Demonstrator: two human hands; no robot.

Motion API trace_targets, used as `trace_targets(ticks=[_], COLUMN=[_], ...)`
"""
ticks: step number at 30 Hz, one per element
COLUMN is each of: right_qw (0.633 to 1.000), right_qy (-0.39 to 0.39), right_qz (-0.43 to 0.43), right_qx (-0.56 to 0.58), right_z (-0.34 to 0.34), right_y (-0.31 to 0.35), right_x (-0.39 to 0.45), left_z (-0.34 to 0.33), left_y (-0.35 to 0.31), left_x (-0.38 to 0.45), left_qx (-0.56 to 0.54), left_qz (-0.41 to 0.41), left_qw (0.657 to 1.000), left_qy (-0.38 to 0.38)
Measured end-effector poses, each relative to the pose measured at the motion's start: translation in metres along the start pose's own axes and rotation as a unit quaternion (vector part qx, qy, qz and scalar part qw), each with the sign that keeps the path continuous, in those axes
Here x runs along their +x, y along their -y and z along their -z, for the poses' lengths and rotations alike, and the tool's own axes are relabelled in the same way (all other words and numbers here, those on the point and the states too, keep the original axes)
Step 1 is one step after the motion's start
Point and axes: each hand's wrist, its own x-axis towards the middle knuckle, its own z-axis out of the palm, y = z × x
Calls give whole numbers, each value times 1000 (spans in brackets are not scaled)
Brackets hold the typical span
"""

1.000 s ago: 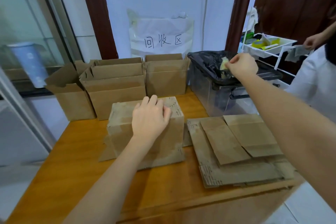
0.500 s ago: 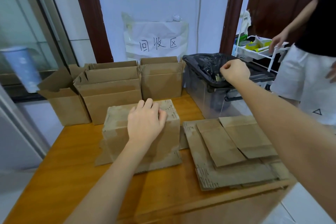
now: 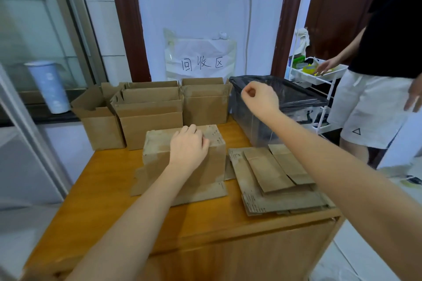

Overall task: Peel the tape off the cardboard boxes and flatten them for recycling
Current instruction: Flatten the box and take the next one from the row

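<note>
A brown cardboard box (image 3: 159,162) stands in the middle of the wooden table (image 3: 102,207), its bottom flaps spread out on the wood. My left hand (image 3: 188,147) rests on the box's top edge with the fingers curled over it. My right hand (image 3: 259,98) hovers in a loose fist by the near-left rim of the black-lined bin (image 3: 285,91), with nothing visible in it. Flattened cardboard (image 3: 274,178) lies stacked to the right of the box.
Three open boxes (image 3: 148,112) stand along the table's far edge under a paper sign (image 3: 201,59). Another person (image 3: 376,70) stands at the right, reaching into a white trolley tray (image 3: 317,75). A glass partition runs along the left.
My right hand pulled back from over the bin towards the left, and the yellowish tape scrap it held is gone. The left hand stayed on the box. The other person stepped closer.
</note>
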Motion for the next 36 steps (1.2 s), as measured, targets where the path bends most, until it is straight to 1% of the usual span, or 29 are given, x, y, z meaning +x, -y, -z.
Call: trace_targets(ticks=[3, 6, 9, 11, 15, 19, 23, 26, 27, 28, 29, 31, 32, 34, 36], right_qw=[996, 991, 986, 982, 965, 950, 954, 959, 964, 970, 974, 965, 956, 936, 923], right_qy=[68, 112, 144, 173, 235, 243, 246, 218, 207, 200, 197, 209, 223, 258, 261], right_qz=[40, 59, 58, 71, 119, 179, 168, 180, 168, 134, 81, -32, -68, -88, -75], right_qx=[30, 50, 64, 37, -15, -79, -41, -28, -11, 25, 72, 154, 176, 223, 274], right_z=[-15, -27, -35, -39, -39, -31, -27, -26, -27, -26, -26, -29, -32, -38, -44], right_y=[30, 56, 73, 77, 77, 75, 72, 67, 64, 62, 59, 48, 41, 29, 26], right_x=[-32, -60, -82, -92, -104, -109, -111, -115, -118, -120, -123, -131, -136, -146, -152], left_z=[12, 24, 33, 41, 55, 62, 70, 69, 68, 67, 67, 63, 59, 52, 49], left_y=[-1, 0, 4, 10, 34, 61, 76, 81, 82, 83, 85, 91, 94, 98, 97], left_x=[-9, -21, -32, -40, -56, -64, -71, -77, -80, -82, -86, -92, -96, -105, -112], left_qx=[-1, -18, -83, -112, -87, -60, -64, -125, -161, -206, -256, -343, -371, -413, -440], left_qz=[-8, -10, 28, 51, 49, 74, 74, 78, 95, 125, 164, 236, 254, 251, 231], left_qw=[1000, 999, 995, 992, 995, 995, 995, 988, 981, 969, 950, 903, 885, 864, 859], left_qy=[15, 25, 37, 23, -23, 0, 26, 45, 51, 59, 71, 103, 119, 140, 128])
